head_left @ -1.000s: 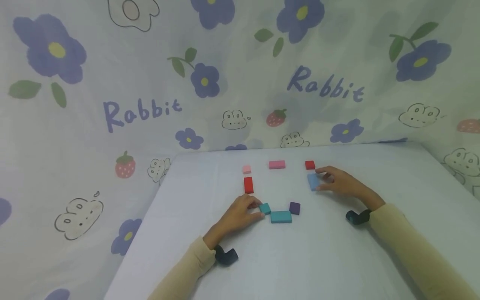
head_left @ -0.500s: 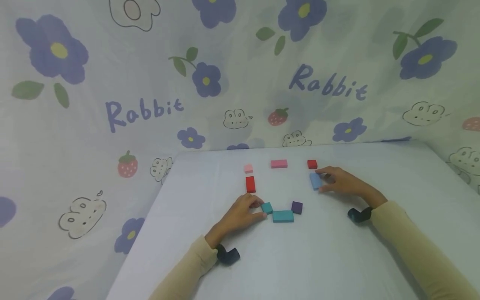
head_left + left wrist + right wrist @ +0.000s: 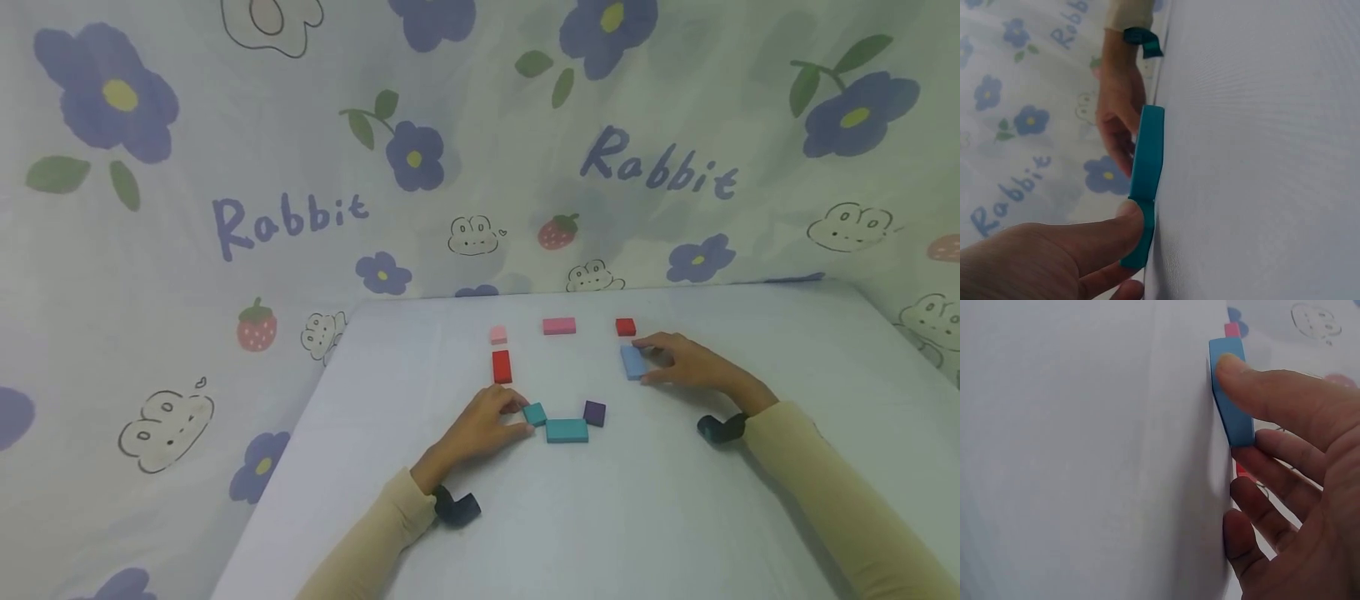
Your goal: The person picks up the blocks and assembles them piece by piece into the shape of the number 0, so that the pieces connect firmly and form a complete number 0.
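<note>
My left hand pinches a small square teal block on the white table, with the thumb on its near side. That block's corner meets a longer teal rectangular block, and a dark purple square block sits at the other end. At the right, my right hand holds a light blue rectangular block between thumb and fingers. In the right wrist view the thumb lies on the blue block's face, with fingers at its far end. A small red block lies just behind the blue one.
A pink rectangular block lies at the back middle. Left of it are a small light pink block and a red rectangular block, close beyond the left hand's fingers. A patterned curtain hangs behind the table.
</note>
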A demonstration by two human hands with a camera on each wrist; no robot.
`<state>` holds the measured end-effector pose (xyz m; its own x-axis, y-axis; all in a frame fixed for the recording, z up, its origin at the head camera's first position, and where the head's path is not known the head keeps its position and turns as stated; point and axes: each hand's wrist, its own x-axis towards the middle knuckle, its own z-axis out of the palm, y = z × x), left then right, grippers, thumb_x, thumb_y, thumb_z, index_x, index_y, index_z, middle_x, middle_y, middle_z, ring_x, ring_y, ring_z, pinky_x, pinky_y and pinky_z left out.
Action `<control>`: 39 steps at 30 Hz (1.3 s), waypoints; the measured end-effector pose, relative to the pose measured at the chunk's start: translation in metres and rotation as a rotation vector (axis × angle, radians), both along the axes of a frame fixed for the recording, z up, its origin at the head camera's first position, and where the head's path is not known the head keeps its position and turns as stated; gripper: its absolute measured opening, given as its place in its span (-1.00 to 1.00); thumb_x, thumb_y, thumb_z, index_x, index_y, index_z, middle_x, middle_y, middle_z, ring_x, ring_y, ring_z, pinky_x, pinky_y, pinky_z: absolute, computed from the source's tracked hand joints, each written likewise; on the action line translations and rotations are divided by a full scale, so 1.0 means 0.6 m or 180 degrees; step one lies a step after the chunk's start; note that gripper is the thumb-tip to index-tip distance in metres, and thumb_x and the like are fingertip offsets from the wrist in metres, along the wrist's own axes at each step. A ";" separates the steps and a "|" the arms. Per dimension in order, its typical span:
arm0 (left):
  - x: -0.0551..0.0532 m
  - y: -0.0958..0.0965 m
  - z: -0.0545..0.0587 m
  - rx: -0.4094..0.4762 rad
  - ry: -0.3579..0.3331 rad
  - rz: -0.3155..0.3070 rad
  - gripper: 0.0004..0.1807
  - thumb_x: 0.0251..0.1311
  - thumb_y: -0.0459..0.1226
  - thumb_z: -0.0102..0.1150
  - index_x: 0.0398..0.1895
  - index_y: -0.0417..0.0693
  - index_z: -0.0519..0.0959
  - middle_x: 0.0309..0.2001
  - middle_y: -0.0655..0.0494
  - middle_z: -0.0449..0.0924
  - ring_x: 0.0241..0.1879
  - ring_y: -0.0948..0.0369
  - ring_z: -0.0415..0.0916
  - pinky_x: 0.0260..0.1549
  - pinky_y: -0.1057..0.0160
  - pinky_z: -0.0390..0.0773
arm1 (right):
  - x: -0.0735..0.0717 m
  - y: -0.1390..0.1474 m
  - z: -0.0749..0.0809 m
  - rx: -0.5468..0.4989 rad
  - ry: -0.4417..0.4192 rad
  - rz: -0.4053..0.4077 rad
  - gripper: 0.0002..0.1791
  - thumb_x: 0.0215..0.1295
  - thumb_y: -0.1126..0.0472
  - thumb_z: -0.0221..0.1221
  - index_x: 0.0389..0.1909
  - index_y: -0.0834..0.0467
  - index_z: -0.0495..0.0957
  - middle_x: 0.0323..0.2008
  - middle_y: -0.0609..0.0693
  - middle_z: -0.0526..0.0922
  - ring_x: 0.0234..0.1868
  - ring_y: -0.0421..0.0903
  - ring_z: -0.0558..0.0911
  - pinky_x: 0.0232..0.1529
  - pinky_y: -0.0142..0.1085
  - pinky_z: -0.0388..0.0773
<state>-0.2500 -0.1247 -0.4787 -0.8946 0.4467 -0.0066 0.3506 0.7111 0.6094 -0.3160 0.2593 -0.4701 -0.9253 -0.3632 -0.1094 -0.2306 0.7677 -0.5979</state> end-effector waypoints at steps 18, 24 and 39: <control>0.005 -0.007 -0.003 -0.0002 -0.0030 0.0042 -0.61 0.18 -0.08 0.38 0.05 0.07 0.59 -0.09 0.19 0.54 -0.02 0.24 0.46 0.02 0.17 0.54 | 0.020 -0.022 0.003 -0.0222 0.0448 0.0110 -0.28 0.15 0.04 0.43 0.31 0.17 0.44 0.20 0.17 0.54 0.09 0.11 0.55 0.09 0.02 0.61; 0.003 -0.007 -0.007 0.0005 -0.0025 0.0029 -0.61 0.19 -0.06 0.37 0.05 0.08 0.59 -0.09 0.20 0.53 -0.02 0.25 0.46 0.02 0.18 0.53 | 0.024 -0.031 0.003 -0.0405 0.0555 0.0225 -0.35 0.13 0.10 0.45 0.24 0.16 0.50 0.13 0.10 0.58 0.00 0.01 0.56 -0.07 -0.36 0.60; 0.001 -0.004 -0.001 0.0025 -0.0015 -0.0049 -0.60 0.19 -0.07 0.37 0.05 0.05 0.58 -0.07 0.18 0.52 0.00 0.24 0.46 0.04 0.17 0.52 | 0.045 -0.074 0.010 -0.0652 0.0708 0.0337 -0.38 0.14 0.11 0.45 0.22 0.15 0.52 0.11 0.10 0.61 -0.06 -0.02 0.63 -0.08 -0.39 0.63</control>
